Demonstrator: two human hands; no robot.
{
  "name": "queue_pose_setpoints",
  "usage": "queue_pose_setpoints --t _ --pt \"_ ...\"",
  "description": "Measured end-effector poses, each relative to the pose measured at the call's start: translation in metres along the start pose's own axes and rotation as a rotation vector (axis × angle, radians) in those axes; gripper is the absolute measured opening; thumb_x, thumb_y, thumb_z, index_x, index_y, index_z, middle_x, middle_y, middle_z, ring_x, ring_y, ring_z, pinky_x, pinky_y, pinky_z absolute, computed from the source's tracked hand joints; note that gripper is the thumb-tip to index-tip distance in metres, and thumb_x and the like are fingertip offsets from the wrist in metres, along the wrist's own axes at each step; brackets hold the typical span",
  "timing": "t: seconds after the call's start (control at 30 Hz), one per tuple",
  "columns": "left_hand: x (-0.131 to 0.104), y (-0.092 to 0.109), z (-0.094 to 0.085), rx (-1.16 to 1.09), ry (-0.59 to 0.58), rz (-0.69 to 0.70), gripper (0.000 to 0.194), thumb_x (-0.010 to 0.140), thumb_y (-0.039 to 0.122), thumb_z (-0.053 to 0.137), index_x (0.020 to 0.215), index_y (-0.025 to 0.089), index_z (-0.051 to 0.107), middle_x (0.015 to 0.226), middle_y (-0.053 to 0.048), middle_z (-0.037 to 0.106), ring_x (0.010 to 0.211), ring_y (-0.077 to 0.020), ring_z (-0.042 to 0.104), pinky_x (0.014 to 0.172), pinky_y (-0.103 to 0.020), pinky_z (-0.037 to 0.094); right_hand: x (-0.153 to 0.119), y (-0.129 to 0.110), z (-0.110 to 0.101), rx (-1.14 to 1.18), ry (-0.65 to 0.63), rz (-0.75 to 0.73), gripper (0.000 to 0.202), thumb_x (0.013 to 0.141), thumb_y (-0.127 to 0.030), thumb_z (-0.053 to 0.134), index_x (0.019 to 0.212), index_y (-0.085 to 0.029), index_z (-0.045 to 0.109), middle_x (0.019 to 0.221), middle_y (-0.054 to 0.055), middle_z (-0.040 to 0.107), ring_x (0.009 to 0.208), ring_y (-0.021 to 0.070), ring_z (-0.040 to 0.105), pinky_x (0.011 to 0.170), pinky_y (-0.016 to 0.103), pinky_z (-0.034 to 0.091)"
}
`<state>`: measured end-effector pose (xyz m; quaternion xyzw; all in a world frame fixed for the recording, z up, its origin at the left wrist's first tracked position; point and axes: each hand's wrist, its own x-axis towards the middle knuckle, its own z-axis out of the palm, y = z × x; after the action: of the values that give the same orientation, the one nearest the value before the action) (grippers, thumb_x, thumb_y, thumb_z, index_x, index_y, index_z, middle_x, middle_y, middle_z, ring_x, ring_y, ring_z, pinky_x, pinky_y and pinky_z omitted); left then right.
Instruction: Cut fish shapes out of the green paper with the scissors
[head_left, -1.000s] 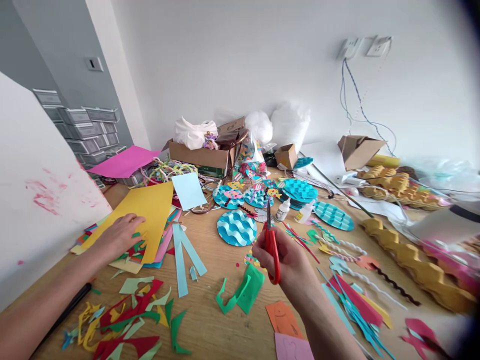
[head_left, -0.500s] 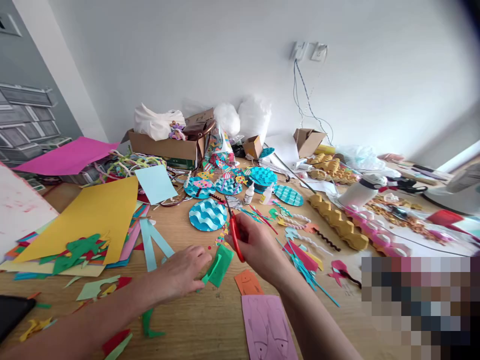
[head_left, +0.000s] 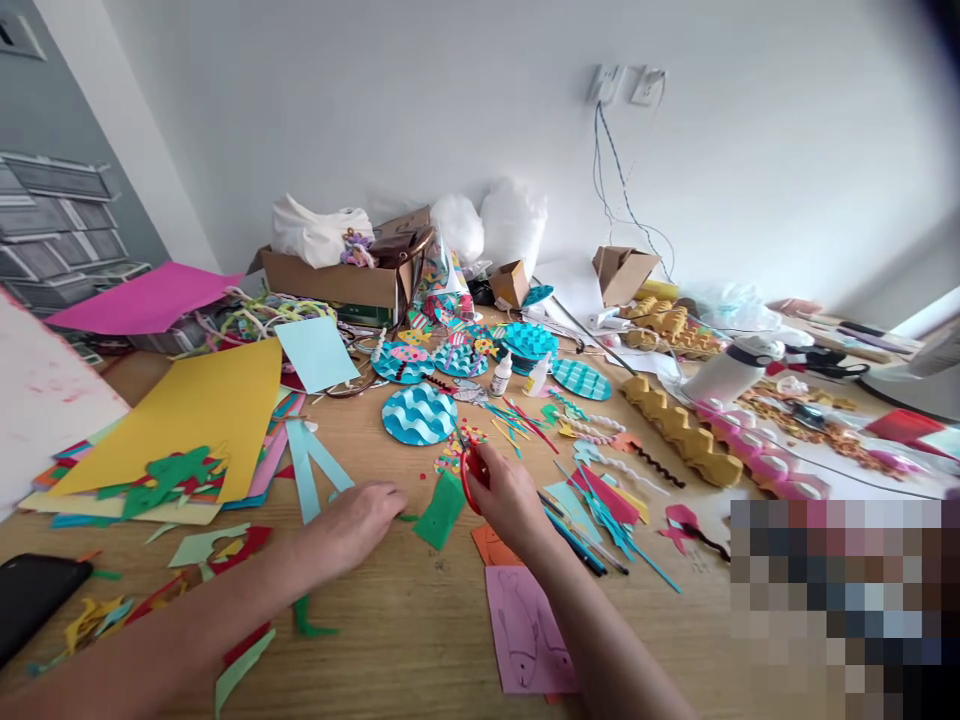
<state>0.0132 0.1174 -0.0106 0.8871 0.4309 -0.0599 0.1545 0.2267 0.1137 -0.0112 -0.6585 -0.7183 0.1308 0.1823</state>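
Big pale wall (head_left: 375, 120) fills the back of the rm, sockets (head_left: 626, 85) up on the R w/ cables hanging down. Below it, the wooden table (head_left: 405, 640), absolutely loaded! Yellow sheet (head_left: 202, 410) spread over a paper pile on the L, pink sheet (head_left: 150, 298) behind, cardboard box (head_left: 330, 285) at the back. Over R, a yellow egg-carton strip (head_left: 679, 432) on a slant, white bottle (head_left: 735, 372) just beyond. Blue wavy disc (head_left: 418, 414) approx centre; purple fish drawing (head_left: 517, 640) at the near edge; black phone (head_left: 37, 600) far L.

Now the arms, one from each near corner, reaching fwd. R hand (head_left: 510, 490) is up over the table, fingers wrapped round the red scissors (head_left: 471, 478), blades pointing away from the person. L hand (head_left: 367, 518) is low, back up, fingers bent & close together; can't tell if they've got the thin green scrap (head_left: 409, 518) by the tips. Green paper (head_left: 441, 512) lies on the wood btwn the hands, near the scissor handles.
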Motion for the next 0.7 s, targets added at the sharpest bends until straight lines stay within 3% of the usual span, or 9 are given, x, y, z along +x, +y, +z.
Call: queue_pose_setpoints --t 0.23,0.37,0.47,0.57,0.63,0.7 --pt "-0.055 -0.025 -0.026 0.015 0.042 -0.074 0.03 0.086 0.004 0.037 0.082 0.021 0.061 0.088 -0.008 0.068 0.086 -0.0254 0.066 0.074 -0.033 0.048 0.0 0.009 0.007 0.006 0.073 -0.052 0.011 0.089 -0.023 0.048 0.088 -0.019 0.058 0.079 0.008 0.069 0.066 0.0199 0.06 0.057 0.026 0.03" --pt "-0.093 -0.036 -0.015 -0.018 0.007 -0.102 0.034 0.077 0.002 0.044 0.087 0.025 0.068 0.091 -0.004 0.072 0.087 -0.023 0.069 0.075 -0.03 0.05 -0.002 0.009 0.006 0.011 0.091 -0.093 0.011 0.086 -0.022 0.047 0.087 -0.019 0.058 0.076 0.007 0.068 0.065 0.0197 0.06 0.056 0.026 0.031" --pt "-0.118 -0.049 -0.001 -0.099 -0.005 -0.134 0.057 0.067 0.004 0.056 0.115 0.033 0.066 0.125 -0.004 0.068 0.114 -0.026 0.064 0.091 -0.032 0.05 -0.003 0.009 0.005 0.015 0.1 -0.113 0.011 0.084 -0.021 0.048 0.087 -0.019 0.058 0.074 0.006 0.067 0.063 0.0198 0.059 0.055 0.026 0.03" --pt "-0.142 -0.079 0.006 -0.137 0.124 -0.198 0.06 0.076 0.012 0.055 0.13 0.037 0.058 0.145 -0.002 0.056 0.13 -0.0253 0.053 0.104 -0.035 0.042 -0.003 0.009 0.006 0.019 0.107 -0.131 0.012 0.084 -0.024 0.046 0.085 -0.02 0.057 0.073 0.006 0.066 0.062 0.0201 0.058 0.055 0.026 0.03" --pt "-0.157 -0.106 0.007 -0.099 0.228 -0.283 0.051 0.081 0.02 0.054 0.13 0.035 0.059 0.139 -0.001 0.061 0.132 -0.0254 0.051 0.107 -0.036 0.039 -0.002 0.01 0.007 0.02 0.11 -0.147 0.013 0.085 -0.027 0.045 0.083 -0.02 0.056 0.071 0.006 0.064 0.06 0.0201 0.058 0.054 0.026 0.03" --pt "-0.174 -0.132 0.008 -0.017 0.338 -0.465 0.046 0.081 0.026 0.055 0.126 0.029 0.061 0.136 -0.004 0.064 0.131 -0.0272 0.052 0.108 -0.036 0.038 -0.002 0.01 0.007 0.021 0.111 -0.164 0.014 0.085 -0.029 0.044 0.082 -0.021 0.054 0.069 0.005 0.063 0.059 0.0198 0.057 0.054 0.026 0.031"
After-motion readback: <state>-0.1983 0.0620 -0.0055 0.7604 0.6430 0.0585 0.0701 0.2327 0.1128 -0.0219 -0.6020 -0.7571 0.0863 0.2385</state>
